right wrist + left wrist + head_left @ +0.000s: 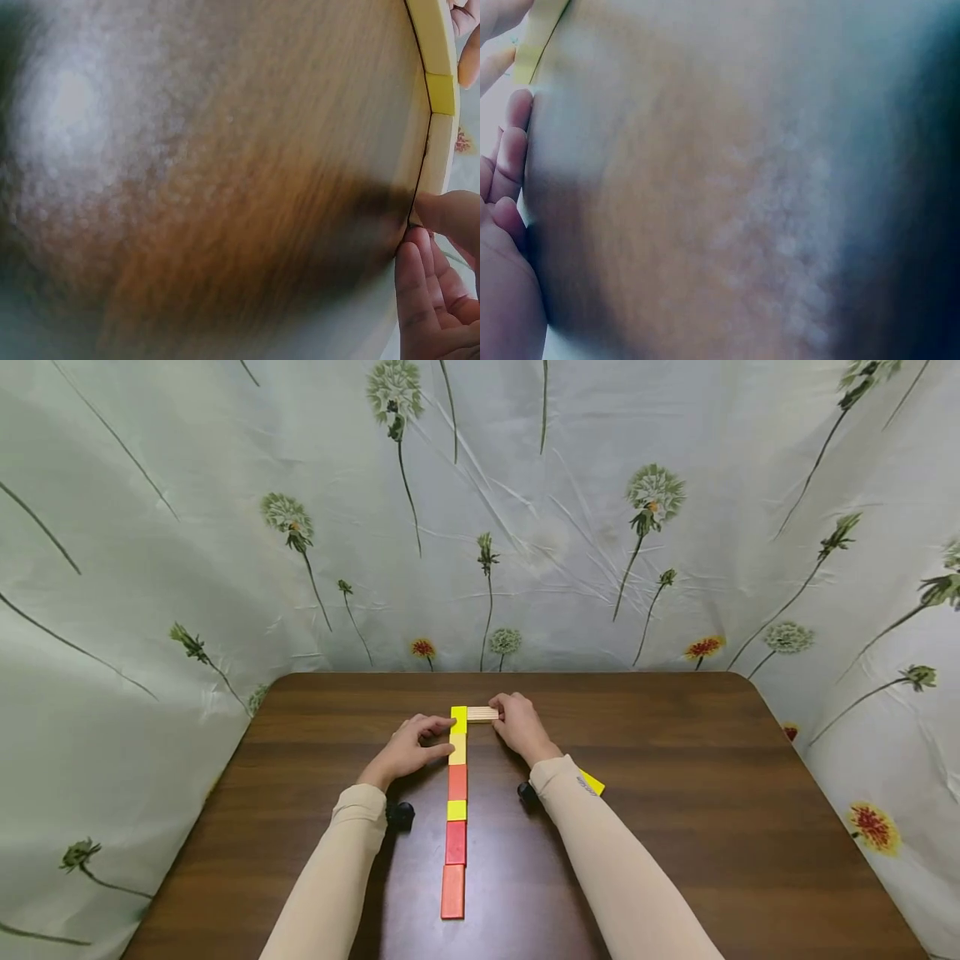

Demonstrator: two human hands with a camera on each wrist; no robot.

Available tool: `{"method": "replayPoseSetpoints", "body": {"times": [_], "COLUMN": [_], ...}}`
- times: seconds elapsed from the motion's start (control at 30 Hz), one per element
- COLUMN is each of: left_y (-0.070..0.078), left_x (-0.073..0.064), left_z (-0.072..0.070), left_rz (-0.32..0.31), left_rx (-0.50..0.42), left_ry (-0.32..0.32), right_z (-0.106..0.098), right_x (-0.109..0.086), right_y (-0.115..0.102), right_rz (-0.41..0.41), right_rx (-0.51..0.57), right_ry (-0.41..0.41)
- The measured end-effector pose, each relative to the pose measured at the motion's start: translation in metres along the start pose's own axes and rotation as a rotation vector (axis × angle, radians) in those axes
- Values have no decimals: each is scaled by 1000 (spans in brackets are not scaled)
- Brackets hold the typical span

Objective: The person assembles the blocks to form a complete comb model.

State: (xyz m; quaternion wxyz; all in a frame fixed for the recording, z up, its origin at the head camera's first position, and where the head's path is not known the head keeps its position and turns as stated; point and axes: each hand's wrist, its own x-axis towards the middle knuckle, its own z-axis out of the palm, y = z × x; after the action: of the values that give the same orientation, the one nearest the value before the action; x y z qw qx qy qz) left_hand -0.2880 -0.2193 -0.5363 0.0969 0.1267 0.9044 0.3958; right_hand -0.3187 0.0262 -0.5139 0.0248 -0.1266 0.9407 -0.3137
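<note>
A column of flat blocks runs up the table. At its far end lies a bright yellow block (pixel 459 717), with a pale yellow block (pixel 457 748) just below it. My left hand (pixel 407 749) is at the column's left side, index fingertip at the bright yellow block and thumb tip at the pale one. A natural wood block (pixel 482 714) lies crosswise, its left end against the bright yellow block. With thumb and fingers, my right hand (pixel 522 727) pinches its right end. In the right wrist view, the right hand (pixel 439 277) holds the wood block (pixel 439 150).
Nearer me the column continues with an orange-red block (pixel 457 782), a small yellow block (pixel 457 810), a red block (pixel 455 842) and an orange block (pixel 453 891). Another yellow block (pixel 592 782) is partly hidden by the right sleeve. A flowered curtain (pixel 585 568) hangs behind the wooden table (pixel 675 735).
</note>
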Motion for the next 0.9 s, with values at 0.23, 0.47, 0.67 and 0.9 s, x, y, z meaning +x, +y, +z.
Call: {"method": "replayPoseSetpoints", "body": {"times": [0.23, 0.47, 0.67, 0.9], "left_y": [-1, 1, 0, -1], "left_x": [-3, -1, -2, -1], "left_z": [-3, -2, -3, -2], "left_rz": [5, 1, 15, 16], "left_rx": [9, 9, 12, 12], "left_ry": [-7, -2, 6, 3], "right_z": [-1, -12, -19, -34], "right_x": [1, -2, -2, -7], "right_y": [-1, 7, 15, 23], "right_rz": [9, 30, 49, 77], "right_rx": [45, 83, 93, 84], "right_ry": [-12, -53, -108, -112]}}
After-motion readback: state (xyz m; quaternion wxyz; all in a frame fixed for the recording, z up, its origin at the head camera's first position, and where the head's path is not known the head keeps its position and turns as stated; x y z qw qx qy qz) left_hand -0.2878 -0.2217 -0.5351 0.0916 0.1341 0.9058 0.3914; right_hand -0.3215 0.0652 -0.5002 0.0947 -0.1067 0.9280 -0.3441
